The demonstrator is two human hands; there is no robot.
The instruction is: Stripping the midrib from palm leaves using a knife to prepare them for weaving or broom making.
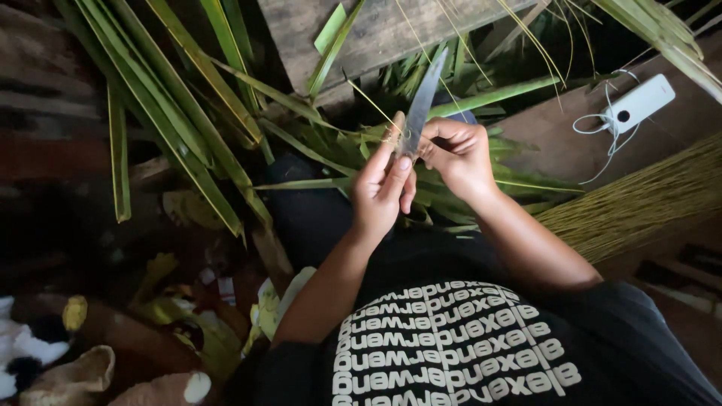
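The right hand [457, 154] was curled shut around the lower end of a long, narrow, grey metal knife blade [421, 105], fingers folded over what must have been the handle, which the pictures did not show. The left hand [383, 188] was closed too, its thumb and fingertips pinching a thin yellow-green leaf rib [376, 109] against the flat of the blade just above the right hand's fingers. The two hands were touching or nearly so, and the pinch sat right at the blade's base. The blade's long axis ran up and slightly to the right, away from the person's body, its tip pointing toward a weathered grey wooden plank [376, 30]; the rib crossed the blade at a slant and ran off to the upper left. Of the two hands, the left was the one on the rib, the right the one on the knife. Beneath the hands lay a heap of long green palm leaves [188, 120] spread over the lap and the floor. To the right sat a bundle of stripped tan leaf ribs [639, 203], and beyond it a white rectangular device with a white cable [639, 101] rested on a brown wooden floor [549, 143]. The room was dim.
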